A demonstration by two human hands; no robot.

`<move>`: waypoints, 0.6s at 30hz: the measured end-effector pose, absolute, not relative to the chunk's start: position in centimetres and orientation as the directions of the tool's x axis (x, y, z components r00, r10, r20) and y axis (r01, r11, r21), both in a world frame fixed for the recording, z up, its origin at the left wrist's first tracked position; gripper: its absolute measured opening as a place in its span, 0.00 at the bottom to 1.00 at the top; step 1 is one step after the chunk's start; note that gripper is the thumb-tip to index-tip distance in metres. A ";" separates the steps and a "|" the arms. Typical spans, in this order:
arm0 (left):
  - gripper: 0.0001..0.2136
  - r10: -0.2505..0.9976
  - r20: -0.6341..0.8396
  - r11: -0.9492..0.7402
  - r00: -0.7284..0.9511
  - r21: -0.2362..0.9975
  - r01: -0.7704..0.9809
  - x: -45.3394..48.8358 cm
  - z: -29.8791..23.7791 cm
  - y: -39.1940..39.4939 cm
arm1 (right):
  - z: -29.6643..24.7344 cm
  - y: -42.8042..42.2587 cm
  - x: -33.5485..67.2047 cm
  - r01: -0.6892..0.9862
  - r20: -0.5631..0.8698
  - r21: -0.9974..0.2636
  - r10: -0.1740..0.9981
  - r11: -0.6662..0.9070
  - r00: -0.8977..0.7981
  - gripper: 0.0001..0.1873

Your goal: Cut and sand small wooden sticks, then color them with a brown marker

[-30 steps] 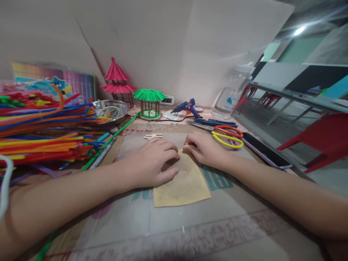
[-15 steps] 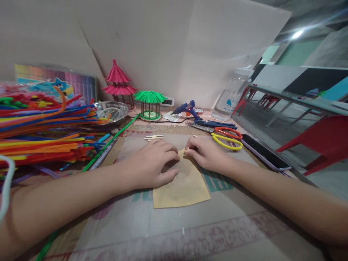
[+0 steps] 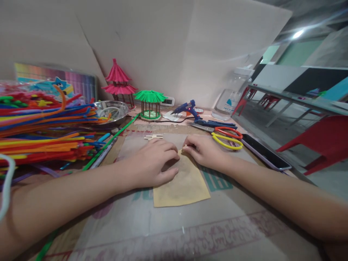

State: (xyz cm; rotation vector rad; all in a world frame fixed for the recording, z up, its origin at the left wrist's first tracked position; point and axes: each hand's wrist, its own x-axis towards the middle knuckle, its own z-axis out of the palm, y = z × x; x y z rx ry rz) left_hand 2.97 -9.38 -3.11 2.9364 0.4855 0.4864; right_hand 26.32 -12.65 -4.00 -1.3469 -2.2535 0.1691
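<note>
Bare forearms (image 3: 67, 195), left hand (image 3: 152, 163), right hand (image 3: 204, 152).

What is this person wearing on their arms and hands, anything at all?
Nothing that shows. The left hand and right hand are bare: no gloves, and no rings that I can make out. The left forearm and right forearm are uncovered as far as the picture reaches, with no sleeves, watch, bracelets or markings.

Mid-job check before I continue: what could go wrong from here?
The small stick pinched in the right hand is thin and might slip or snap against the brown sheet. The left hand pins only the sheet's far end, so it could shift. The glue gun glows red, likely hot.
</note>
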 end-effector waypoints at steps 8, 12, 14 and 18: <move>0.12 0.331 0.279 -0.940 0.901 0.174 0.292 3.0 -2.9 -9.4 | -4.1 -13.2 26.0 0.733 0.338 -0.438 0.851 0.521 -0.403 0.06; 0.13 0.335 0.297 -0.940 0.894 0.175 0.293 3.1 -3.0 -9.4 | -4.1 -12.9 26.2 0.790 0.356 -0.383 0.865 0.480 -0.353 0.07; 0.13 0.336 0.300 -0.939 0.893 0.178 0.294 3.1 -3.0 -9.4 | -4.1 -13.0 26.3 0.782 0.350 -0.399 0.868 0.479 -0.353 0.08; 0.12 0.342 0.276 -0.936 0.898 0.179 0.302 3.0 -3.0 -9.4 | -4.2 -13.2 26.1 0.716 0.333 -0.461 0.850 0.524 -0.408 0.07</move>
